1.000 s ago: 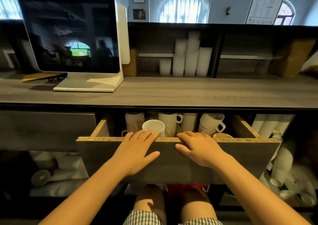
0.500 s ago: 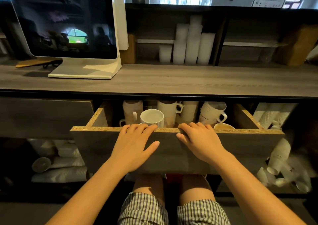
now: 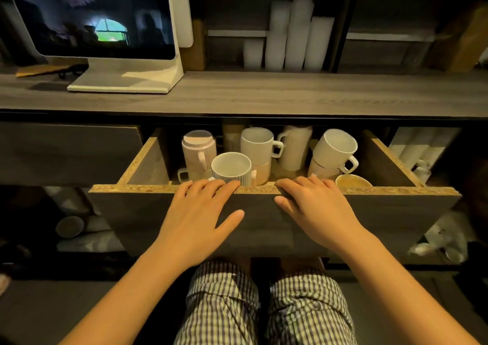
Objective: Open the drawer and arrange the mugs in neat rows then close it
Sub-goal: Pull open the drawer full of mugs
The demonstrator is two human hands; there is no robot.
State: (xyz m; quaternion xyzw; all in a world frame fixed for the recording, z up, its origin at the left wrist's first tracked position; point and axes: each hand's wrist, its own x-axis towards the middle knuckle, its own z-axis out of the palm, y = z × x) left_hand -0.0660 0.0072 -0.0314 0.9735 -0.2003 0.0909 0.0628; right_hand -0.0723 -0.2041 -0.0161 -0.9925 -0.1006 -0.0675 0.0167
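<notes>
The grey drawer (image 3: 132,212) under the counter is pulled partly out. Several white and pale ribbed mugs stand inside it in loose stacks: a low mug (image 3: 231,167) at the front, a pinkish stack (image 3: 198,149) to its left, a tall stack (image 3: 257,144) behind it, a tilted stack (image 3: 335,149) at the right. A small yellowish bowl (image 3: 352,181) lies by the front wall. My left hand (image 3: 196,212) and my right hand (image 3: 314,207) both rest on the drawer front, fingers hooked over its top edge.
A white-framed screen (image 3: 100,14) stands on the grey counter (image 3: 264,93). Stacks of white paper cups (image 3: 290,41) fill the shelf behind. More cups lie in the open shelves left (image 3: 79,228) and right (image 3: 417,149) of the drawer. My knees in checked shorts (image 3: 264,305) are below.
The drawer has slid further out toward me with both hands on its front edge, so more of the mugs shows. The view has tilted downward.
</notes>
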